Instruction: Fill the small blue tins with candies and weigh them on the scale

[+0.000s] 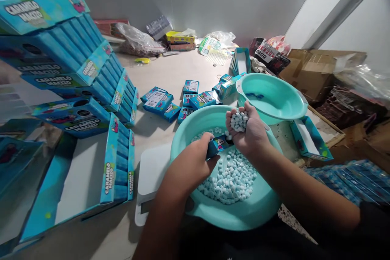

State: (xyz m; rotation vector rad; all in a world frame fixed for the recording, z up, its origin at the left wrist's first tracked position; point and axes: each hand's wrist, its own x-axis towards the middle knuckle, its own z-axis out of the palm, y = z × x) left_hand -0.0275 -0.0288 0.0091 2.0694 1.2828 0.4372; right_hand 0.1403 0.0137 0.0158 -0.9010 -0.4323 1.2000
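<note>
My left hand [191, 164] is shut around a small blue candy box [218, 146], whose open end points toward my other hand. My right hand [246, 132] is cupped above the box, holding a heap of pale blue-and-white candies [239, 121]. Both hands are over a teal plastic basin [227, 214]. A larger pile of the same candies [228, 176] lies in the basin beneath them. My forearms hide part of the basin's rim and contents.
Stacked blue "Caramelo Macizo" display trays [91, 130] fill the left. Small blue boxes [173, 103] lie beyond the basin, next to a second teal basin [271, 97]. A white scale [152, 174] sits under the basin's left side. Cardboard boxes [323, 73] and plastic bags [137, 40] lie farther back.
</note>
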